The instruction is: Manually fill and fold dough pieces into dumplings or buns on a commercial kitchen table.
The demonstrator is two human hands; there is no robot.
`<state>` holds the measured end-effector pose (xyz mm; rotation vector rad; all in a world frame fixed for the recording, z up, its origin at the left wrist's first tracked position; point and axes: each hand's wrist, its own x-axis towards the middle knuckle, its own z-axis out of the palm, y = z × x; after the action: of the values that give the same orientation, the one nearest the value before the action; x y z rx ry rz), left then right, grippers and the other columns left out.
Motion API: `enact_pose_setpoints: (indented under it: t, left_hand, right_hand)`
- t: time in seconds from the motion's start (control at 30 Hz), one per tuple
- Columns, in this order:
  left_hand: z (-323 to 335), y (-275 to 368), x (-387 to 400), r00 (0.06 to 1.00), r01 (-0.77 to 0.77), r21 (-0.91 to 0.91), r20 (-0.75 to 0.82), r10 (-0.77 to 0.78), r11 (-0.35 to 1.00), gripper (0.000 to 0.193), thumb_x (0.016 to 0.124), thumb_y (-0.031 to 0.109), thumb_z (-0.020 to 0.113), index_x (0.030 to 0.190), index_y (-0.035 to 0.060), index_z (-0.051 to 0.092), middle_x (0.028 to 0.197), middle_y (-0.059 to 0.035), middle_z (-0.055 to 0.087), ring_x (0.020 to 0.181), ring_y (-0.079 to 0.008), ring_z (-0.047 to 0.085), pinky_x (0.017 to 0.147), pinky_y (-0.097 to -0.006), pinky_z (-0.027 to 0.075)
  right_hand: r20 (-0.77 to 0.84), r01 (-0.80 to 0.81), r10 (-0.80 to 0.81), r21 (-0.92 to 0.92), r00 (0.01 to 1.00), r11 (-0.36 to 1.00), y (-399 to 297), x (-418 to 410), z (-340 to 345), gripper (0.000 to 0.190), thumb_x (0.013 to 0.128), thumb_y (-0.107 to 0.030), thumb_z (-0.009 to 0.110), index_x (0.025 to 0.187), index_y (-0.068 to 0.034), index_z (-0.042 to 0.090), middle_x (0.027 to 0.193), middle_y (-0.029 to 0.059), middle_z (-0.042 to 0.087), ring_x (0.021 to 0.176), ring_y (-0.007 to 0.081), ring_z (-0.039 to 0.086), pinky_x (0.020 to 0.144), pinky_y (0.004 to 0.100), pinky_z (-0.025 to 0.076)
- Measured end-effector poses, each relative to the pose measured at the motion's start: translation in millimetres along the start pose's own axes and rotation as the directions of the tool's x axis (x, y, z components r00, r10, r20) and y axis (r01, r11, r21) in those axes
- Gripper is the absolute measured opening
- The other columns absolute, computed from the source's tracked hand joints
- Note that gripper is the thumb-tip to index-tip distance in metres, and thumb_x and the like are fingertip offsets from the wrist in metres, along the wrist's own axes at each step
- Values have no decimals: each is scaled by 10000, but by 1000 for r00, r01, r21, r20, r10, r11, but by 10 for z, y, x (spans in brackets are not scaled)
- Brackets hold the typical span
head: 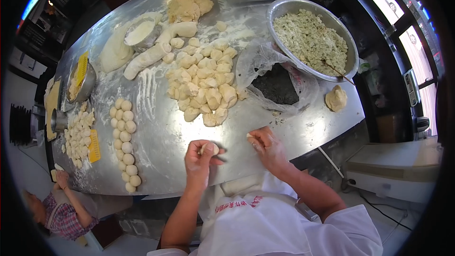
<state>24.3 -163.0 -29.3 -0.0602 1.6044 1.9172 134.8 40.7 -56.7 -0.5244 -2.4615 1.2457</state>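
Note:
My left hand holds a small ball of dough between thumb and fingers, above the near edge of the steel table. To its right, my right hand pinches a little bit of dough at its fingertips. Beyond both hands lies a heap of filled-looking, pleated dough pieces. A clear plastic bag with dark, crumbly filling stands open beside the heap. Behind it, a large metal bowl holds pale green filling with a thin stick in it. Round dough balls form a double row at the left.
A dough lump sits near the table's right edge. Dough rolls, a flour bowl and yellow dough lie farther back. At the lower left, another person works beside small dough pieces and a yellow scraper.

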Motion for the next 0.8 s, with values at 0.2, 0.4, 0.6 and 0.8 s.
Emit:
enact_pose_setpoints:
  t: [0.2, 0.4, 0.6, 0.8]
  left_hand:
    - [262, -247, -191, 974, 163, -265, 195, -112, 950, 382, 1094, 199, 580, 1426, 35, 487, 1294, -113, 624, 1064, -168, 675, 947, -330, 593]
    - [206, -108, -192, 981, 95, -203, 184, -57, 975, 461, 1069, 66, 547, 1514, -5, 451, 1374, -121, 612, 1153, -179, 654, 986, -309, 535]
    - [278, -140, -271, 921, 370, -571, 331, -207, 733, 534, 999, -48, 503, 1527, -23, 427, 1377, -178, 616, 1179, -235, 669, 1011, -354, 541]
    - [291, -53, -297, 946, 265, -213, 247, -210, 940, 558, 1026, 11, 528, 1561, -23, 372, 1413, -157, 570, 1209, -217, 637, 973, -324, 554]
  right_hand:
    - [131, 230, -243, 104, 961, 968, -514, -45, 147, 380, 917, -61, 738, 1284, -52, 639, 1023, 134, 638, 917, 310, 657, 815, 423, 553]
    - [251, -13, -45, 223, 967, 975, -538, -146, -26, 770, 890, -112, 776, 1560, -81, 400, 1401, 180, 545, 1322, 359, 516, 1083, 470, 457]
    - [319, 436, -358, -220, 878, 873, -331, -89, 36, 855, 857, -348, 826, 1560, -93, 412, 1584, 172, 404, 1462, 401, 365, 1157, 580, 338]
    - [238, 242, -251, 68, 938, 968, -426, -114, -50, 796, 860, -397, 792, 1528, -100, 476, 1621, 115, 399, 1518, 386, 315, 1199, 560, 310]
